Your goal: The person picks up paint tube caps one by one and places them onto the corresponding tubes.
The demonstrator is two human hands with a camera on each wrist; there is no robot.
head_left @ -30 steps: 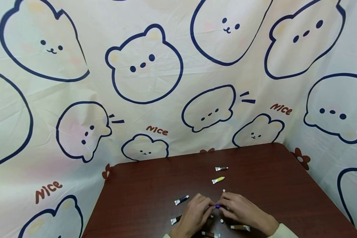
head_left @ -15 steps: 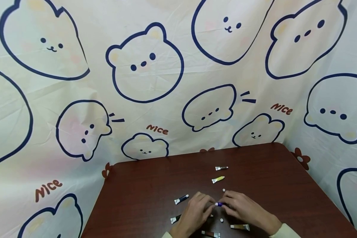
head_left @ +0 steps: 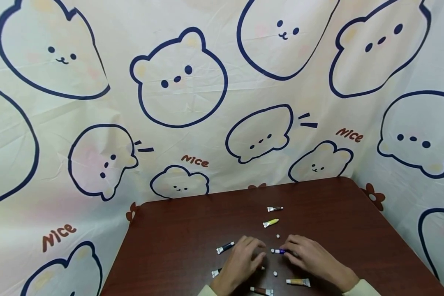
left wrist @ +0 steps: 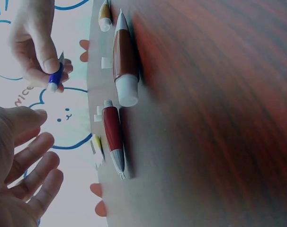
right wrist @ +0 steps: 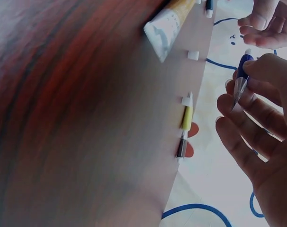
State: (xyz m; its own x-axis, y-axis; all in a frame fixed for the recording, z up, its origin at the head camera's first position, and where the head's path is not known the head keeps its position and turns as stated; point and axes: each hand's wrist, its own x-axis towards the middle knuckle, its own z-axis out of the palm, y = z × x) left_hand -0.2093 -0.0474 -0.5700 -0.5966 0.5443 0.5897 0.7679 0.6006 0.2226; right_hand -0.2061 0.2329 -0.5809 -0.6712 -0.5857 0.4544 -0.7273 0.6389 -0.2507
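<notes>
My right hand (head_left: 312,257) pinches a small blue-purple paint tube (head_left: 282,251) between thumb and fingers. In the right wrist view the tube (right wrist: 245,67) points its white nozzle toward the other hand, and its flat silver end lies along the fingers. A small white cap (head_left: 272,250) shows just left of the nozzle in the head view, apparently on the table. My left hand (head_left: 243,261) is held a short way to the left, its fingers loosely bent and nothing between them. A dark red tube (left wrist: 111,132) near it is mostly hidden by that hand in the head view.
On the brown table (head_left: 185,230) lie more tubes: yellow (head_left: 271,223), dark grey (head_left: 275,209), navy (head_left: 225,248), ochre (head_left: 298,282) and brown (head_left: 262,291). Loose white caps (head_left: 275,274) lie between the hands. A printed cloth (head_left: 214,139) hangs behind the table.
My hands have moved apart. The left hand has come away from the tube's nozzle end, and the right hand has shifted slightly right with the tube. A white cap now shows beside the nozzle.
</notes>
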